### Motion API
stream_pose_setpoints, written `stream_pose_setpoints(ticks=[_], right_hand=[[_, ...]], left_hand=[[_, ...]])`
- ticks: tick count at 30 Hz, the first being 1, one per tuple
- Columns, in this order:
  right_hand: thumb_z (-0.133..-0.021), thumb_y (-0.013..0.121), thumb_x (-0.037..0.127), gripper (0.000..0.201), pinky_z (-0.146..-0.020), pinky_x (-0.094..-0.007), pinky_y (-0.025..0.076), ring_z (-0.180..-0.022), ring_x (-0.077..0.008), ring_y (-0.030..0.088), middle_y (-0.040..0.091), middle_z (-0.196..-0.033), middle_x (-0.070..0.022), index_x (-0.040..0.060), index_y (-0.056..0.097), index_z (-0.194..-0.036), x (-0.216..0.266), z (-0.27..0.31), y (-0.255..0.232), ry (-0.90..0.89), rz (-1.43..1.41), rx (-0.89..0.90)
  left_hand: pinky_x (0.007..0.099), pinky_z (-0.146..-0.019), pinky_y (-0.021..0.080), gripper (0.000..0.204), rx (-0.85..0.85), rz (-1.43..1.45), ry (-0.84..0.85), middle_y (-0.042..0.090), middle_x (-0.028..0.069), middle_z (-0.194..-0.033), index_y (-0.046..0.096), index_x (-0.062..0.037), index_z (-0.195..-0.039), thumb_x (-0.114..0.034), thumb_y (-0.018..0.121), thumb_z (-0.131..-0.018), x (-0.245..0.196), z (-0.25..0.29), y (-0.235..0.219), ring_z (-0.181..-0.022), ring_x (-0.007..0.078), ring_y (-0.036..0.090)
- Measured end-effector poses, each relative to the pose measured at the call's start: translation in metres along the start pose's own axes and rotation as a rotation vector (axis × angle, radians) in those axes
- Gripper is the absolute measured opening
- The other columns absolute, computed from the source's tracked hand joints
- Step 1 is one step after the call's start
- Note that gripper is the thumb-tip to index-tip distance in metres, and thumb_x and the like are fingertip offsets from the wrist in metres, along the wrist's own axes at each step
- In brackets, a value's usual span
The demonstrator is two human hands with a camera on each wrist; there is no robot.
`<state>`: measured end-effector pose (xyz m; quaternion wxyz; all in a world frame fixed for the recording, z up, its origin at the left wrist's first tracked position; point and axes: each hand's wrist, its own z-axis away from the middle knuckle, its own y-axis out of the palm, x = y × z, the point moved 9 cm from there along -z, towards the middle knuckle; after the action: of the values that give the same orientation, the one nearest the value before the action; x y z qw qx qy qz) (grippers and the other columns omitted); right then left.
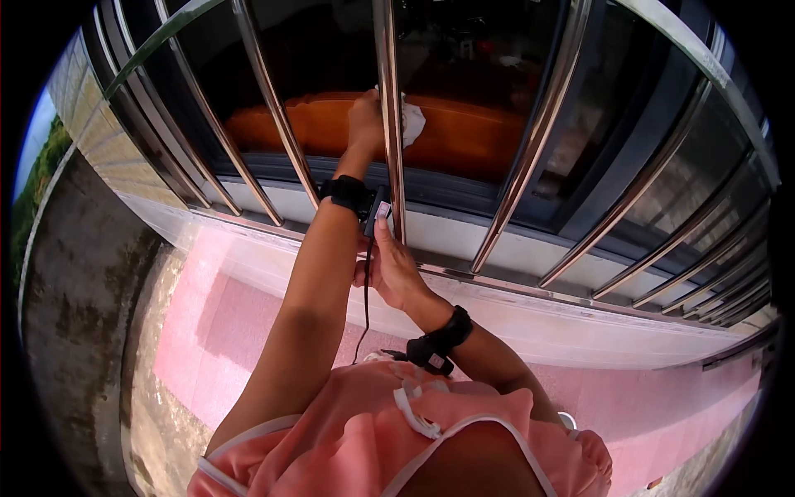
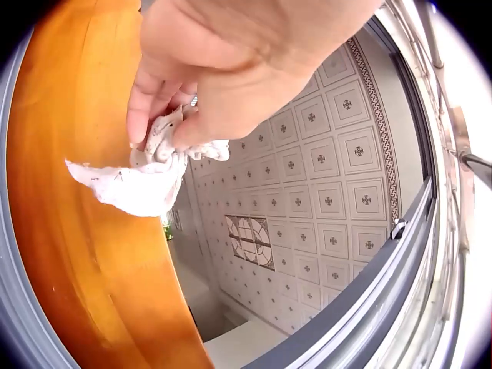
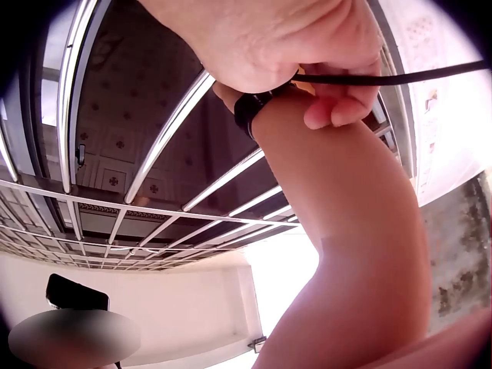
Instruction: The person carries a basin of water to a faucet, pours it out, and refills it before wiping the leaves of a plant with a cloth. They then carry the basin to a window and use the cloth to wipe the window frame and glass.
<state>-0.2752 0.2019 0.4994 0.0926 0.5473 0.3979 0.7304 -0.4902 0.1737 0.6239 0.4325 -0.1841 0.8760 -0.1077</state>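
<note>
Reaching between the metal bars [image 1: 389, 124], my left hand [image 1: 364, 124] grips a crumpled white cloth [image 2: 142, 184] at the brown wooden surface [image 2: 69, 254]. One loose corner of the cloth hangs out below the fingers. Outside the bars, my right hand [image 1: 397, 273] holds the small black camera box [image 1: 378, 213] on the left wrist, thumb on its face. A black cable [image 3: 400, 79] runs from the box past the curled fingers of the right hand. The left wrist wears a black strap [image 1: 346, 195].
A dark window frame [image 1: 464, 203] and white sill [image 1: 530, 244] lie behind the bars. Patterned ceiling panels [image 2: 330, 161] show in the left wrist view. Pink paving [image 1: 224, 331] covers the ground, with a stained concrete wall [image 1: 83, 265] at left.
</note>
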Motion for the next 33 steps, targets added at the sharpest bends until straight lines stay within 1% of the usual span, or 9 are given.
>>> stream_pose_setpoints(ticks=[4, 9, 12, 17, 20, 21, 25, 29, 33], right_hand=[[-0.091, 0.043, 0.047, 0.045, -0.067, -0.0295, 0.048, -0.071, -0.0140, 0.056, 0.056, -0.089, -0.0036, 0.0048, 0.054, -0.105, 0.009, 0.009, 0.003, -0.141, -0.018, 0.066], [-0.090, 0.054, 0.017, 0.020, -0.068, -0.0228, 0.041, -0.075, -0.0080, 0.049, 0.053, -0.083, -0.0010, 0.0018, 0.053, -0.103, -0.028, 0.028, -0.018, -0.230, 0.628, 0.023], [-0.088, 0.056, 0.015, 0.029, -0.067, -0.0239, 0.041, -0.074, -0.0087, 0.048, 0.051, -0.080, -0.0015, 0.0015, 0.045, -0.112, -0.023, 0.036, -0.020, -0.365, 0.542, 0.006], [-0.088, 0.055, 0.013, 0.045, -0.071, -0.0266, 0.043, -0.078, -0.0139, 0.052, 0.053, -0.085, -0.0064, 0.0018, 0.033, -0.125, -0.011, 0.035, -0.035, -0.523, 0.639, -0.030], [-0.086, 0.057, 0.013, 0.056, -0.072, -0.0272, 0.043, -0.080, -0.0143, 0.052, 0.051, -0.088, -0.0079, 0.0019, 0.027, -0.132, 0.004, 0.043, -0.029, -0.588, 0.709, -0.044], [-0.086, 0.057, 0.012, 0.063, -0.072, -0.0260, 0.042, -0.078, -0.0144, 0.050, 0.050, -0.092, -0.0094, 0.0034, 0.020, -0.137, 0.001, 0.041, -0.031, -0.573, 0.722, -0.025], [-0.088, 0.052, 0.007, 0.060, -0.081, -0.0250, 0.041, -0.083, -0.0105, 0.046, 0.046, -0.089, -0.0039, 0.0031, 0.019, -0.138, -0.001, 0.041, -0.030, -0.459, 0.636, 0.027], [-0.088, 0.054, 0.012, 0.058, -0.068, -0.0226, 0.041, -0.069, -0.0105, 0.046, 0.050, -0.077, -0.0040, 0.0057, 0.024, -0.137, 0.001, 0.037, -0.036, -0.514, 0.753, -0.040], [-0.090, 0.052, 0.011, 0.057, -0.080, -0.0242, 0.042, -0.087, -0.0107, 0.053, 0.056, -0.092, -0.0055, 0.0067, 0.023, -0.139, 0.009, 0.043, -0.033, -0.368, 0.734, -0.045]], left_hand=[[0.0229, -0.059, 0.049, 0.018, 0.113, 0.139, -0.067, 0.062, 0.0085, -0.083, 0.058, 0.0037, -0.097, -0.001, 0.054, -0.080, -0.026, -0.009, 0.020, -0.073, 0.0132, 0.060], [0.0247, -0.065, 0.054, 0.027, 0.464, 0.416, -0.228, 0.063, 0.0108, -0.090, 0.059, 0.0021, -0.103, -0.008, 0.065, -0.079, -0.064, -0.014, 0.068, -0.075, 0.0167, 0.063], [0.0238, -0.065, 0.055, 0.026, 0.661, 0.199, -0.179, 0.063, 0.0098, -0.087, 0.058, 0.0015, -0.102, -0.007, 0.066, -0.078, -0.105, -0.005, 0.101, -0.075, 0.0157, 0.063], [0.0254, -0.066, 0.054, 0.039, 0.955, 0.512, -0.108, 0.061, 0.0087, -0.084, 0.053, 0.0012, -0.105, -0.001, 0.070, -0.070, -0.124, -0.007, 0.177, -0.077, 0.0183, 0.063], [0.0270, -0.066, 0.053, 0.037, 0.880, 0.264, 0.121, 0.060, 0.0103, -0.083, 0.053, 0.0043, -0.107, 0.001, 0.066, -0.073, -0.151, -0.017, 0.194, -0.074, 0.0189, 0.062], [0.0278, -0.066, 0.053, 0.028, 0.782, 0.426, 0.395, 0.060, 0.0092, -0.087, 0.055, 0.0051, -0.104, 0.000, 0.062, -0.078, -0.173, -0.015, 0.190, -0.074, 0.0182, 0.061], [0.0311, -0.066, 0.057, 0.027, 1.038, 0.674, -0.156, 0.061, 0.0183, -0.099, 0.053, 0.0086, -0.107, -0.010, 0.054, -0.088, -0.134, -0.020, 0.248, -0.079, 0.0232, 0.065], [0.0335, -0.066, 0.058, 0.027, 1.289, 0.858, -0.557, 0.062, 0.0187, -0.096, 0.057, 0.0074, -0.107, -0.012, 0.055, -0.088, -0.071, -0.001, 0.307, -0.081, 0.0239, 0.065], [0.0334, -0.066, 0.058, 0.027, 1.480, 0.831, -0.650, 0.062, 0.0184, -0.096, 0.057, 0.0071, -0.106, -0.012, 0.055, -0.088, -0.084, 0.029, 0.325, -0.081, 0.0239, 0.065]])
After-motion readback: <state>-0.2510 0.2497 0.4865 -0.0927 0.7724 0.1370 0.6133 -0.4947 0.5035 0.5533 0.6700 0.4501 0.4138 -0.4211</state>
